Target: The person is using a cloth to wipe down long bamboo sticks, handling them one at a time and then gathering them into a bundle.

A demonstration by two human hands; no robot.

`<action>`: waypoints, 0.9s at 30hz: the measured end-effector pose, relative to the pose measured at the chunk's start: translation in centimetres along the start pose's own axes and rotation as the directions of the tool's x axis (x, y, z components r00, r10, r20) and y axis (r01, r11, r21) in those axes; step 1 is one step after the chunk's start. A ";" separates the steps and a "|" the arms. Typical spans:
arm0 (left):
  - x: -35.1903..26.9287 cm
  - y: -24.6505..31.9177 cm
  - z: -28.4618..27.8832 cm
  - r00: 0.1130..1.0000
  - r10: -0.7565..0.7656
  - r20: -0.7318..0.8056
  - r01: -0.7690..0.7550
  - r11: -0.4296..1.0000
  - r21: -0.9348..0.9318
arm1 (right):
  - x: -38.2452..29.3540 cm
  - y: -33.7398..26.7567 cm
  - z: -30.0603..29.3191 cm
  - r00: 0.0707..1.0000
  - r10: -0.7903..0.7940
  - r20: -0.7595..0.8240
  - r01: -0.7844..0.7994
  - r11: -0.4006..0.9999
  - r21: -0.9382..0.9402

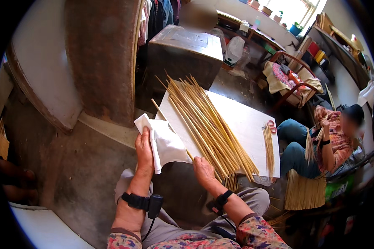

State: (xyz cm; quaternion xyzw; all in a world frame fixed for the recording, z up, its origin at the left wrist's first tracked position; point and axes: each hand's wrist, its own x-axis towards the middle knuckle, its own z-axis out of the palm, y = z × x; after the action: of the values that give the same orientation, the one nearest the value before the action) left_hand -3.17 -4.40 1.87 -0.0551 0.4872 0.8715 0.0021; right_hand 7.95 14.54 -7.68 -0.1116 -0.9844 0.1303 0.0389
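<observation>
My left hand grips a white cloth at its left side, with the thumb on top. A single thin dried plant stalk runs at a slant past the cloth, which hides part of it. My right hand pinches this stalk near its lower end. Just beyond my hands, a loose bundle of yellow-brown dried stalks lies across a white tabletop, with some ends sticking out past both edges. Whether the cloth wraps the stalk or only lies over it, I cannot tell.
Red-handled scissors and a small bunch of thin straws lie at the table's right end. A co-worker sits there, holding straw. Beyond stand a wooden chest and an armchair. A straw mat hangs lower right.
</observation>
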 end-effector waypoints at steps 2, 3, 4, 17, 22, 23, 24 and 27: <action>0.2 -0.6 -0.4 1.000 -0.004 0.029 0.003 0.999 0.037 | -0.1 -0.3 -0.5 1.000 -0.005 0.003 0.005 1.000 -0.005; 0.4 -0.9 -0.5 0.999 -0.007 0.041 0.005 0.999 0.050 | -0.3 -0.6 -1.1 1.000 -0.015 -0.004 0.015 1.000 0.007; 0.5 -1.2 -0.7 0.999 -0.011 0.053 0.008 0.998 0.063 | -0.5 -0.6 -1.3 1.000 -0.025 -0.011 0.025 1.000 0.019; 1.4 -4.2 -1.4 0.974 -0.150 0.171 0.118 0.976 0.184 | -3.5 2.3 -3.5 0.994 0.085 -0.064 -0.078 0.991 0.106; 1.7 -4.5 -1.4 0.957 -0.166 0.240 0.125 0.976 0.178 | -6.6 5.6 -4.4 0.989 0.048 -0.137 -0.051 0.999 -0.019; 1.7 -4.6 -1.4 0.950 -0.169 0.262 0.124 0.976 0.179 | -7.0 5.9 -4.3 0.988 0.025 -0.150 -0.032 0.998 -0.047; 1.6 -4.7 -1.2 0.949 -0.187 0.254 0.144 0.974 0.176 | -7.1 5.9 -4.3 0.988 0.017 -0.152 -0.028 0.997 -0.071; 1.5 -4.9 -0.9 0.946 -0.221 0.236 0.176 0.964 0.200 | -6.8 5.6 -4.2 0.991 0.012 -0.134 -0.030 0.991 -0.132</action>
State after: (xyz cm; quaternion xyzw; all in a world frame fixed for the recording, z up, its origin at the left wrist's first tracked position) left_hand -4.30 -2.68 -2.96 0.0093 0.5499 0.8201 0.1580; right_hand 16.13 19.25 -5.46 -0.1328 -0.9849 0.0565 0.0955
